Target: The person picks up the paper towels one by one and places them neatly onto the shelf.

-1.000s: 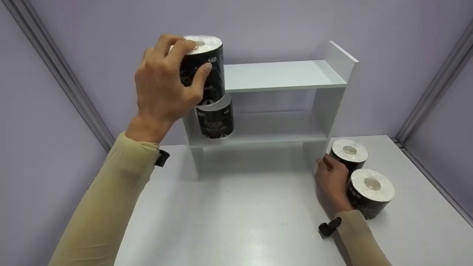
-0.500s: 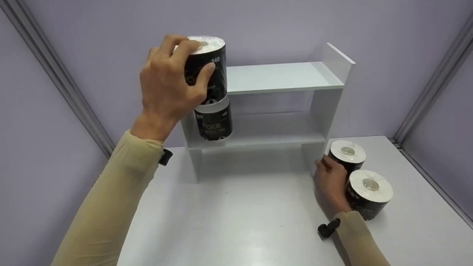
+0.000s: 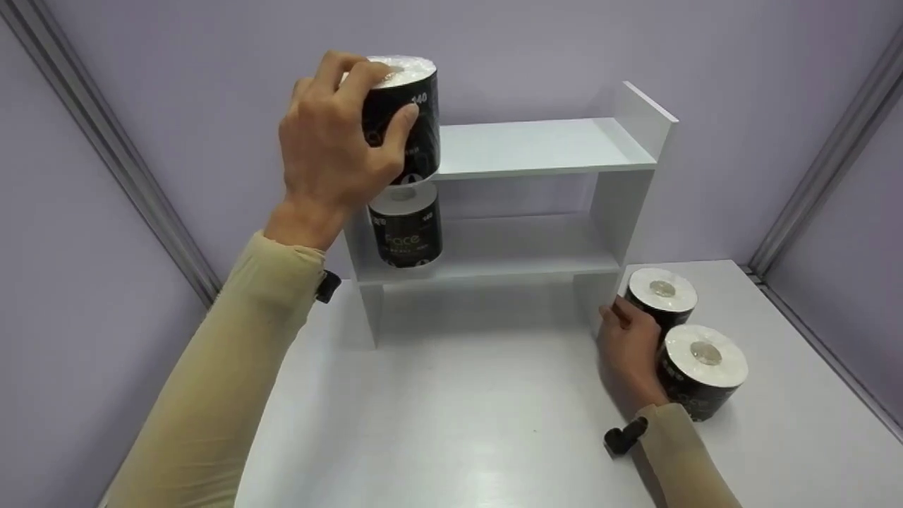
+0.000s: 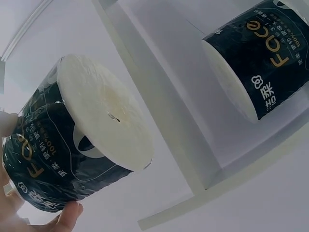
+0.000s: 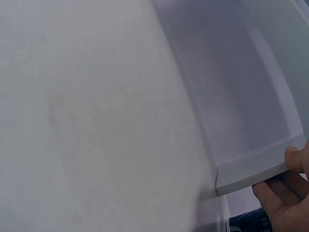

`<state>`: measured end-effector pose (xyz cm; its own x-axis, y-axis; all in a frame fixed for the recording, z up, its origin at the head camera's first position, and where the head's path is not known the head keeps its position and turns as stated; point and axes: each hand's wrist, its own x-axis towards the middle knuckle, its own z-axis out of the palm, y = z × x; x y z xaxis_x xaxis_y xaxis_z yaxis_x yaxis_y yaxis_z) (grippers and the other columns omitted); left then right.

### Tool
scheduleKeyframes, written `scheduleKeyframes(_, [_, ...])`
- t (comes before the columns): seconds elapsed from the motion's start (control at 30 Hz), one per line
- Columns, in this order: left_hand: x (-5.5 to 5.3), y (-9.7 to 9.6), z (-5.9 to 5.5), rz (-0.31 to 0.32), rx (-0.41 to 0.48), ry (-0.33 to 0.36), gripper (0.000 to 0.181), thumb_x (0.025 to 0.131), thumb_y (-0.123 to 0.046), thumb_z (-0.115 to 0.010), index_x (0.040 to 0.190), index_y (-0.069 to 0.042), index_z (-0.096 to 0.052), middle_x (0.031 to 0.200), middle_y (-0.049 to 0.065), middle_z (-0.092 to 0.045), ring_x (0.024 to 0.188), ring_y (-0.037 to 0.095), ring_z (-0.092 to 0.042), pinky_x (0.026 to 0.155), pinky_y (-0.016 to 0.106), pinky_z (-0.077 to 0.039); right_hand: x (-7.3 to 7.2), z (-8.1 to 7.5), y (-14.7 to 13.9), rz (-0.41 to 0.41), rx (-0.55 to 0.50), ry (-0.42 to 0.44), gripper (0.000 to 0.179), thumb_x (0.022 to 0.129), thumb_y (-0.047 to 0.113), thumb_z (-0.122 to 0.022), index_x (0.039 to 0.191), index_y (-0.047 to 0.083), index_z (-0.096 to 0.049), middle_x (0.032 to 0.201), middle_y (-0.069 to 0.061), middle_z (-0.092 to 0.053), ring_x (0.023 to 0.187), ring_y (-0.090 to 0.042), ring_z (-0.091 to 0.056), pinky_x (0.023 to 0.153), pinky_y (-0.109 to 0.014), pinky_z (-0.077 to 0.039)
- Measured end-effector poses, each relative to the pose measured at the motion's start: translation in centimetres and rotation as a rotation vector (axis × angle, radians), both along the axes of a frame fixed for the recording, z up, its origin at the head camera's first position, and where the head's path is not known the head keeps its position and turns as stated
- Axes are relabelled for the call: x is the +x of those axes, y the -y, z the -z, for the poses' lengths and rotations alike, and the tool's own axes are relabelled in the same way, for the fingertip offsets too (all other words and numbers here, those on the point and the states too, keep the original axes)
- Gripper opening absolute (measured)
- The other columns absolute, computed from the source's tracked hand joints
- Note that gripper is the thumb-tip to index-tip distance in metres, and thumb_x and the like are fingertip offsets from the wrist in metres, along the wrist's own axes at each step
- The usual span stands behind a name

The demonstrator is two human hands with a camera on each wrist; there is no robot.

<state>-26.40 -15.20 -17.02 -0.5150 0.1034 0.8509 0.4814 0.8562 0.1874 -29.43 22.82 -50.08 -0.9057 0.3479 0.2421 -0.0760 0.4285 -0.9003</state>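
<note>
Closest in, the white table (image 3: 451,430) is stretching out; at 4 o'clock a front roll (image 3: 705,377) is standing upright, with a rear roll (image 3: 663,296) standing at 11 o'clock from it. Just beside those 2, the right hand (image 3: 630,349) is pinching. The head view is hiding the detail, but the right wrist view is giving it away: thumb and fingers are squeezing the right upright (image 5: 251,179) of the shelf unit (image 3: 547,144). Up at 11 o'clock the left hand (image 3: 335,134) is clasping a held roll (image 3: 425,134), fingers curling over its top, thumb pressing its side. The left wrist view is revealing its pale underside, a small dark nick at the middle. Whether it's touching the shelf unit, I can't tell. At 6 o'clock from it, a shelved roll (image 3: 405,233) is standing on the lower board (image 3: 536,243), gold "Face" lettering showing. Farthest back, the lilac wall (image 3: 515,42) is rising.
</note>
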Motion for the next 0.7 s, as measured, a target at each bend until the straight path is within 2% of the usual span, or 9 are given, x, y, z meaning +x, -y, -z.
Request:
scheduleKeyframes(0.23, [-0.8, 0.0, 0.4, -0.003, 0.015, 0.008, 0.045, 0.098, -0.048, -0.071, 0.129, -0.015, -0.073, 0.131, 0.007, -0.068, 0.107, 0.036, -0.065, 0.090, 0.050, -0.057, 0.2, 0.1, -0.1, -0.021, -0.063, 0.045, 0.040, 0.110, 0.023, -0.059, 0.149, 0.017, -0.064, 0.140, -0.012, -0.071, 0.128, -0.022, -0.065, 0.108, -0.042, -0.055])
scheduleKeyframes(0.37, [-1.2, 0.0, 0.5, -0.006, 0.016, 0.007, 0.044, 0.098, -0.047, -0.072, 0.128, -0.014, -0.072, 0.131, 0.008, -0.068, 0.106, 0.037, -0.065, 0.089, 0.049, -0.057, 0.5, 0.0, -0.1, -0.027, -0.110, 0.064, 0.040, 0.111, 0.024, -0.059, 0.150, 0.020, -0.064, 0.141, -0.012, -0.070, 0.128, -0.022, -0.064, 0.106, -0.040, -0.057])
scheduleKeyframes(0.7, [-1.9, 0.2, 0.9, -0.019, 0.017, 0.000, 0.044, 0.098, -0.046, -0.071, 0.128, -0.013, -0.072, 0.132, 0.009, -0.067, 0.109, 0.039, -0.065, 0.088, 0.052, -0.059, 0.5, -0.1, -0.3, -0.021, -0.099, 0.061, 0.041, 0.110, 0.021, -0.059, 0.151, 0.018, -0.062, 0.143, -0.014, -0.069, 0.128, -0.024, -0.065, 0.105, -0.041, -0.058])
